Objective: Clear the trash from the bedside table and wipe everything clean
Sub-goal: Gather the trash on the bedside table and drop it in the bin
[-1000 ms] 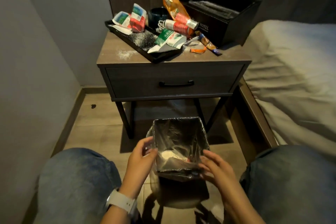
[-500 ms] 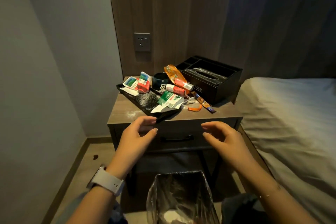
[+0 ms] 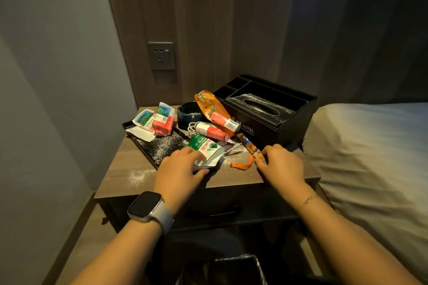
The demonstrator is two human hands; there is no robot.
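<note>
**Both hands arrive at the litter on the bedside worktop**

Head view. A second ago I had both hands down at the lined bin (image 3: 234,268) on the floor; half a second ago they were raised and empty short of the worktop (image 3: 231,174). Now they have reached the trash, so clearing is starting and wiping lies well ahead.

Left hand (image 3: 179,172): lies over the near corner of the black tray (image 3: 129,125), fingers (image 3: 196,157) curled onto the green-and-white packet (image 3: 206,148), thumb under its torn edge. I judge this a closing grasp; the packet is not yet lifted.

Right hand (image 3: 281,164): fingertips pinch the near end of the long printed sachet (image 3: 249,146), which lies on the worktop beside the orange strip (image 3: 242,165).

Untouched: two crumpled packets (image 3: 155,120) at the tray's far end, an orange pouch (image 3: 213,109) leaning on the black tissue box (image 3: 278,120), a red-and-white tube (image 3: 212,131) with a coiled white cable (image 3: 193,126), and a dark bowl (image 3: 188,113). White powder (image 3: 137,176) dusts the tray, the worktop and the box top.

The bin stands directly below my wrists, so I expect a short drop. Powder on the packets may scatter when they are lifted.
</note>
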